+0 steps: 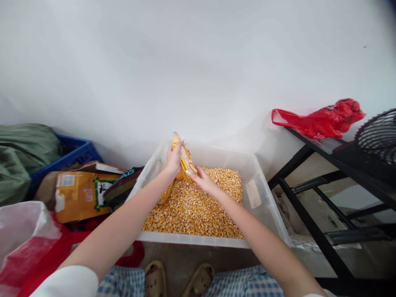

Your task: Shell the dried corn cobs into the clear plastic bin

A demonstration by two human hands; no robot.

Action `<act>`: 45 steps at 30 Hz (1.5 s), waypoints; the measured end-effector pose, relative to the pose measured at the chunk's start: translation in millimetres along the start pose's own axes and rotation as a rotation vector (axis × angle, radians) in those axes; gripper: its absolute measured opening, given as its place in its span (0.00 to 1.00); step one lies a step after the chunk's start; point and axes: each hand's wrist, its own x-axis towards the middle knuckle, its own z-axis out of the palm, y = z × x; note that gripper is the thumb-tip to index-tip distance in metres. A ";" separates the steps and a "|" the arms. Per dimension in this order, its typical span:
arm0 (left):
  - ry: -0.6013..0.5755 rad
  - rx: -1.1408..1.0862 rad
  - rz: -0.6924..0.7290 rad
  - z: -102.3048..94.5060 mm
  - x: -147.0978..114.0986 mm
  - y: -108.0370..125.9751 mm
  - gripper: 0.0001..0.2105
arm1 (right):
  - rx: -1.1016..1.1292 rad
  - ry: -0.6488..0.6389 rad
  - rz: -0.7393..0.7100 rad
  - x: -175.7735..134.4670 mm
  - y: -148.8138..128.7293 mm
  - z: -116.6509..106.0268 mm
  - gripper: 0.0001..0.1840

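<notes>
An ear of corn is tilted above the kernels, with a pale bare strip along its side and yellow rows still on it. My left hand is wrapped round its upper part, below the pale tip. At its lower end my right hand has the fingers and thumb against the rows; what the fingertips do underneath is hidden. Loose corn kernels lie heaped in a translucent plastic bin. More corn ears rest on the kernels at the left, partly behind my left forearm.
Left of the bin are a cardboard box, a dark mesh bag, a blue crate and a red-and-white sack. A black metal rack at the right carries a red plastic bag and a fan. A white wall stands behind.
</notes>
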 end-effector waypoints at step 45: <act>0.033 0.033 -0.023 0.6 0.6 -22.8 0.13 | -0.504 0.175 -0.240 -2.8 3.8 0.8 0.28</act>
